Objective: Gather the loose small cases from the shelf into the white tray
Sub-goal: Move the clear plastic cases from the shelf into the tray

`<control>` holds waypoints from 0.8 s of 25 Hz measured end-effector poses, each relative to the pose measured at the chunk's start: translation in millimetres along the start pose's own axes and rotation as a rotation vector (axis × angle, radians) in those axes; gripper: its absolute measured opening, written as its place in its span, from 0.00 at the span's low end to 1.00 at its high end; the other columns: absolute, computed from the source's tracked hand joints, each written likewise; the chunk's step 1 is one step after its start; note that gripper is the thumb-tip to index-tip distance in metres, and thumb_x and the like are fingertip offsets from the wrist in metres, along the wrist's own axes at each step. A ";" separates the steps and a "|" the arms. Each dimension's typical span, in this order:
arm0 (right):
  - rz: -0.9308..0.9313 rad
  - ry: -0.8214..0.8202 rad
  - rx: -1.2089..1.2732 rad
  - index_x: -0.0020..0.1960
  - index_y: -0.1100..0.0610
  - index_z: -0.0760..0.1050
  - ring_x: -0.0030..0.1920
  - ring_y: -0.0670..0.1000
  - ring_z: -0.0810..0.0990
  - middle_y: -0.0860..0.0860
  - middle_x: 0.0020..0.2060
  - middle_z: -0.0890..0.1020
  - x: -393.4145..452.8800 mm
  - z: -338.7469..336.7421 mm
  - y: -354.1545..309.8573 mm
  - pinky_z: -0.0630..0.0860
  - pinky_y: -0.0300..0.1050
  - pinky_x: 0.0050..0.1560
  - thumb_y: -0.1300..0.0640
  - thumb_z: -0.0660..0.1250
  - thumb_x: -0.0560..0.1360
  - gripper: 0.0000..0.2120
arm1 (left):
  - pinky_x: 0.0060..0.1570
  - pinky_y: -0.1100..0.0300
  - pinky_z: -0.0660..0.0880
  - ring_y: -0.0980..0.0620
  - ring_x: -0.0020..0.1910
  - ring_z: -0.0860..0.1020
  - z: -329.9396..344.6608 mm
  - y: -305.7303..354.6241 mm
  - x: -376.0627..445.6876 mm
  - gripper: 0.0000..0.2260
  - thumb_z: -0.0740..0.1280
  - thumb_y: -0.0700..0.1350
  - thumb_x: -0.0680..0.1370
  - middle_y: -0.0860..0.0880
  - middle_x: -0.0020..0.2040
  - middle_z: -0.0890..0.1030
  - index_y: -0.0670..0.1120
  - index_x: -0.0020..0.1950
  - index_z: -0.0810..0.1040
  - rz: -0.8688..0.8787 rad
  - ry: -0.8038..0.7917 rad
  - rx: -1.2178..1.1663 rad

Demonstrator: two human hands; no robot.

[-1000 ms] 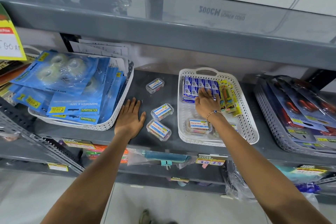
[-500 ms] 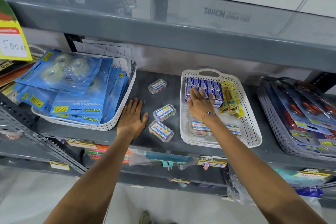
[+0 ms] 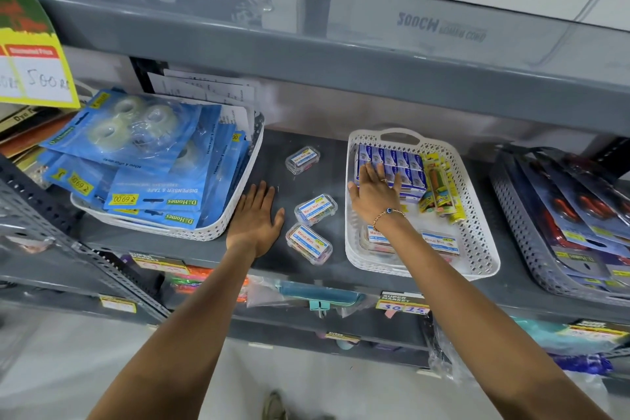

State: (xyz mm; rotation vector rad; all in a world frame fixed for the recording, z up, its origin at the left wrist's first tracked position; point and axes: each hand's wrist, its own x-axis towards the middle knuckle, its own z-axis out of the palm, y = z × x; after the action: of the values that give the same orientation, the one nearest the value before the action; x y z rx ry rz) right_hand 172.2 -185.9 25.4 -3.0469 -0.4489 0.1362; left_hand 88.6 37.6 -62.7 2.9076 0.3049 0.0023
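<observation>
Three small clear cases with blue-and-white labels lie loose on the grey shelf: one at the back, one in the middle, one nearest the front edge. The white tray stands to their right and holds two more such cases at its near end, one partly under my forearm. My left hand lies flat on the shelf, palm down, just left of the two nearer cases. My right hand is inside the tray, fingers spread on the blue boxes, holding nothing.
A white basket of blue tape-dispenser packs sits at the left, close to my left hand. Yellow packets lie in the tray beside the blue boxes. A grey basket of carded goods stands at the right. The upper shelf overhangs closely.
My right hand has slid left and back inside the tray, onto the blue boxes. My left hand has stayed flat on the shelf. The loose cases have not moved.
</observation>
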 end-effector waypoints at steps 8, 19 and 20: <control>-0.353 -0.035 0.090 0.41 0.60 0.74 0.50 0.61 0.80 0.61 0.47 0.83 -64.2 -17.3 -76.1 0.73 0.47 0.47 0.48 0.63 0.75 0.15 | 0.76 0.53 0.42 0.48 0.78 0.43 -1.4 2.4 -1.2 0.28 0.44 0.57 0.81 0.47 0.80 0.45 0.47 0.79 0.45 -0.004 -0.011 0.009; -0.393 -0.141 -0.042 0.65 0.56 0.70 0.63 0.58 0.69 0.57 0.61 0.69 -20.2 -29.5 -62.7 0.67 0.52 0.62 0.51 0.73 0.68 0.28 | 0.75 0.54 0.41 0.48 0.78 0.44 -1.5 3.0 -2.4 0.28 0.44 0.57 0.81 0.47 0.80 0.46 0.47 0.78 0.45 -0.004 0.005 0.014; -0.409 -0.132 -0.068 0.66 0.54 0.69 0.64 0.58 0.67 0.56 0.62 0.68 -7.4 -33.8 -58.7 0.65 0.52 0.64 0.52 0.72 0.68 0.28 | 0.75 0.54 0.41 0.48 0.78 0.44 -1.8 3.1 -2.1 0.28 0.44 0.57 0.81 0.47 0.80 0.46 0.47 0.78 0.44 -0.007 0.006 0.018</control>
State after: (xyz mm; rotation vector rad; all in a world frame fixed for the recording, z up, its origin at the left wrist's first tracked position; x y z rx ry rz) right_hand 151.7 -133.4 63.8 -2.9420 -1.0900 0.3048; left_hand 87.1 34.6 -60.2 2.9249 0.3182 0.0069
